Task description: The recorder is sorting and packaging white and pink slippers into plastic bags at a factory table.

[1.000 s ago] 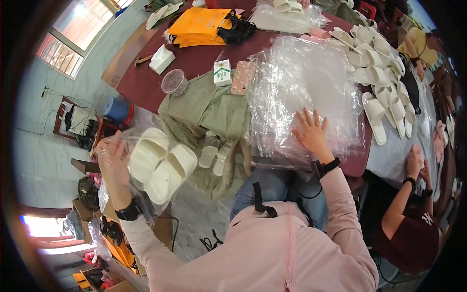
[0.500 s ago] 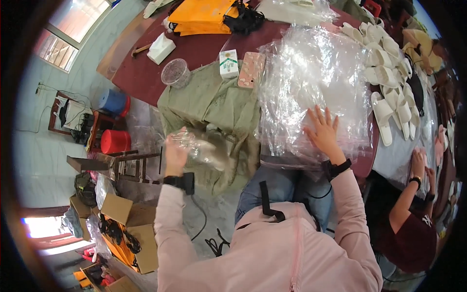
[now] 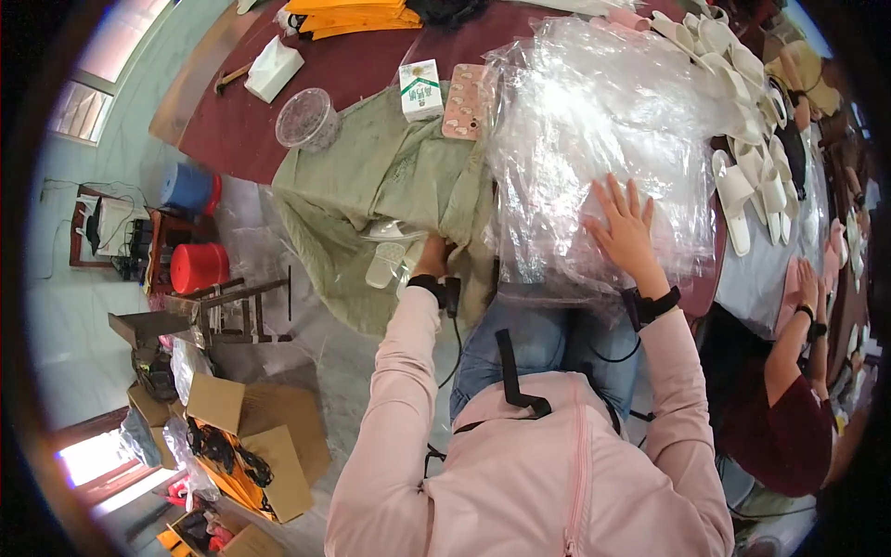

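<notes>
A: What is lying on the table [image 3: 251, 130]?
B: Plastic bags [image 3: 603, 121], a sack [image 3: 390, 186] holding slippers [image 3: 382, 265].
A: And the hands?
B: Right hand [image 3: 624, 227] is pressing open on bags; left hand [image 3: 432, 255] is reaching into the sack, grip hidden.

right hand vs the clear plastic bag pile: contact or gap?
Touching. The head view shows the right hand lying flat, fingers spread, on the clear plastic bag pile, with no gap visible.

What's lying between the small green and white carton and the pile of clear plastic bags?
A pinkish patterned flat case lies between the carton and the clear bags, in the head view.
</notes>
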Demonstrator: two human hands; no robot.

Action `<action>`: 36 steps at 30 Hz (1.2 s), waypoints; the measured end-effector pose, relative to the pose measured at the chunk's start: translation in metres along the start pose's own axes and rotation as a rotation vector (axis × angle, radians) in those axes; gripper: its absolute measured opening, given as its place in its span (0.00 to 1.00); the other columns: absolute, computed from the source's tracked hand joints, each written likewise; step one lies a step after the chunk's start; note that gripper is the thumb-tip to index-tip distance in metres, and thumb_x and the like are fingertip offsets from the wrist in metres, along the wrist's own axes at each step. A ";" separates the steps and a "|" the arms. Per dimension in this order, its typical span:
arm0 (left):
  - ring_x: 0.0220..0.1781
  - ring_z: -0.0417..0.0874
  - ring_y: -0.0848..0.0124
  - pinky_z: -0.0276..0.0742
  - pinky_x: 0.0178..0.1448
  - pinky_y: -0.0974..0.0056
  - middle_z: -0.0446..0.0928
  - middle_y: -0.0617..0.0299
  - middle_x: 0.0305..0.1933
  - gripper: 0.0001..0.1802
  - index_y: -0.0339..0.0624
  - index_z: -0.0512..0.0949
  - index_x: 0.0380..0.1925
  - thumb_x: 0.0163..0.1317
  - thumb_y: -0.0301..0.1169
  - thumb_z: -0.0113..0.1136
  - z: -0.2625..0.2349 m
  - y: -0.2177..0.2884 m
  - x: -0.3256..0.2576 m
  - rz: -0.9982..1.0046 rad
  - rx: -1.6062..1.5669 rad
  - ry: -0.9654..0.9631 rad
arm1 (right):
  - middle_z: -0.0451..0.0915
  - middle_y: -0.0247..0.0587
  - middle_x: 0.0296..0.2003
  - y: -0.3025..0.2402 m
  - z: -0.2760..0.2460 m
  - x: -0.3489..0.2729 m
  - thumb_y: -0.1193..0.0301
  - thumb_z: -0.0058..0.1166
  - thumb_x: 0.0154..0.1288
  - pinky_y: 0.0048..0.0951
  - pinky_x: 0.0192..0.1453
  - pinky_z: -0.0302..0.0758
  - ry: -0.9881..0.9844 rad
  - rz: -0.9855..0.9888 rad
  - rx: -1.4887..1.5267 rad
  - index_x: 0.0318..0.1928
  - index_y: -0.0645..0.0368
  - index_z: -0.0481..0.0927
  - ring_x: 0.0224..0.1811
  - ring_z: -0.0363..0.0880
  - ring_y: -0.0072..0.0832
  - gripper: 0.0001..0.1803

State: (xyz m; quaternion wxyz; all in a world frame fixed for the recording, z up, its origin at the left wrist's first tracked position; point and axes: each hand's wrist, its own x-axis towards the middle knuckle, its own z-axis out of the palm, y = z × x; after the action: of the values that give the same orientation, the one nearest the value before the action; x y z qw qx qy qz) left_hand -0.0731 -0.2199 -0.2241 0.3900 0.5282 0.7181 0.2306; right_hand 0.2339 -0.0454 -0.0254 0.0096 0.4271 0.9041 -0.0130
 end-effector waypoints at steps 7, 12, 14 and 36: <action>0.59 0.72 0.48 0.63 0.64 0.56 0.73 0.41 0.56 0.24 0.38 0.64 0.62 0.69 0.35 0.36 0.095 -0.162 -0.045 -0.251 -0.191 0.146 | 0.49 0.35 0.72 -0.035 -0.015 0.010 0.44 0.40 0.66 0.62 0.71 0.32 0.027 -0.054 0.074 0.71 0.39 0.54 0.75 0.39 0.47 0.36; 0.59 0.72 0.51 0.62 0.64 0.55 0.73 0.43 0.55 0.21 0.37 0.69 0.55 0.62 0.31 0.46 0.112 -0.113 -0.055 -0.203 -0.035 0.155 | 0.49 0.36 0.72 -0.024 -0.003 0.005 0.43 0.40 0.66 0.62 0.71 0.32 0.038 -0.052 0.059 0.71 0.39 0.55 0.75 0.39 0.48 0.36; 0.58 0.73 0.53 0.62 0.63 0.55 0.73 0.46 0.53 0.17 0.37 0.74 0.49 0.58 0.28 0.51 0.112 -0.072 -0.041 -0.117 -0.288 0.283 | 0.49 0.37 0.72 -0.011 -0.003 0.003 0.43 0.40 0.66 0.63 0.71 0.32 0.040 -0.028 0.045 0.71 0.39 0.55 0.75 0.39 0.48 0.36; 0.47 0.79 0.50 0.75 0.48 0.54 0.74 0.44 0.53 0.17 0.37 0.78 0.45 0.60 0.33 0.47 0.053 -0.054 -0.093 -0.114 0.270 -0.124 | 0.50 0.36 0.72 -0.025 0.001 0.008 0.44 0.40 0.67 0.63 0.71 0.31 0.090 -0.076 0.055 0.71 0.37 0.53 0.75 0.41 0.48 0.35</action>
State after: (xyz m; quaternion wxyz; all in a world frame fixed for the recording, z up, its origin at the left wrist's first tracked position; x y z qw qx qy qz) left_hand -0.0489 -0.3296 -0.2662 0.3714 0.5473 0.7461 0.0765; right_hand 0.2097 -0.0550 -0.0267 -0.0433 0.3925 0.9185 -0.0189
